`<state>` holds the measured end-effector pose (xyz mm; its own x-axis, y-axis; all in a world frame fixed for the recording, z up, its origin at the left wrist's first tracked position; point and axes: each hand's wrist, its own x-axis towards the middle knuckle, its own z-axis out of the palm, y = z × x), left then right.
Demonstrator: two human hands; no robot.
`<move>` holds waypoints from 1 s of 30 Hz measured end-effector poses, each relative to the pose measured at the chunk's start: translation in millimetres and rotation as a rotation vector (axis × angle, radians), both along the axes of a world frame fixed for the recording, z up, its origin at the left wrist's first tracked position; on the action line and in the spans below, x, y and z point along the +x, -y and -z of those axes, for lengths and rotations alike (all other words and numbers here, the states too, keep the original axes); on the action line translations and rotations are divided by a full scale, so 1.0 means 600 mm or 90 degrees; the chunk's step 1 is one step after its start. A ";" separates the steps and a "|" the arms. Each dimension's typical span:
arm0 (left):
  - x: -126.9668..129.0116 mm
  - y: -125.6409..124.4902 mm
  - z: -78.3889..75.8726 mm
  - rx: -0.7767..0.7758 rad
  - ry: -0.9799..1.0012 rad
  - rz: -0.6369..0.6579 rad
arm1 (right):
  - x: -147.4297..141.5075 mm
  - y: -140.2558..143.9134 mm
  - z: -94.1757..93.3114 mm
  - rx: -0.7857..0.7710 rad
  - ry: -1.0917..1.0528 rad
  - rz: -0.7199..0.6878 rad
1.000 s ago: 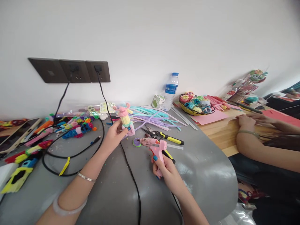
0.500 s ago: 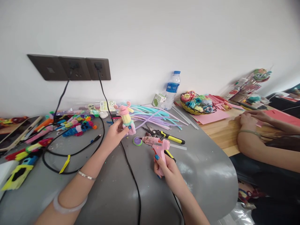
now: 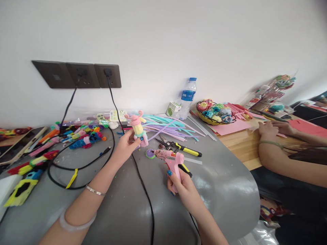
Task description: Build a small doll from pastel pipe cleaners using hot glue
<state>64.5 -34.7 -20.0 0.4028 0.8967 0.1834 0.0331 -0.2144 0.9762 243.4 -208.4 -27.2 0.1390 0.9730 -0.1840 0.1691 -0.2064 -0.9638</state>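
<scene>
On the grey surface, seen from the head camera, the left hand has its grip clamped on a small pink-and-yellow pipe-cleaner doll, held upright above the black cable. The right hand has its grip wrapped around the handle of a pink hot-glue gun, whose nozzle points at a purple disc just beside the doll. Yellow-handled pliers lie near.

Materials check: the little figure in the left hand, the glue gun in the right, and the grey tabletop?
Figure: looks like fuzzy chenille stems wound in pastel pink, yellow and teal; matte, soft outline. Glue gun: moulded pink plastic, smooth, speckled with residue. Tabletop: grey, semi-gloss, shows soft light reflections; probably laminate or painted board, can't tell which.
</scene>
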 end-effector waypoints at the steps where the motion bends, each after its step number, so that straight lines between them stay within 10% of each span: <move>1: 0.000 0.000 0.001 -0.001 0.001 0.002 | 0.002 0.000 0.001 0.000 0.005 0.007; 30: -0.001 -0.001 0.000 0.029 -0.029 -0.003 | -0.004 0.003 0.002 0.027 -0.010 0.041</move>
<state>64.0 -34.1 -20.0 0.4069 0.8901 0.2052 0.0790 -0.2581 0.9629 240.7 -210.0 -28.1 0.1983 0.9693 -0.1450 0.1412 -0.1747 -0.9745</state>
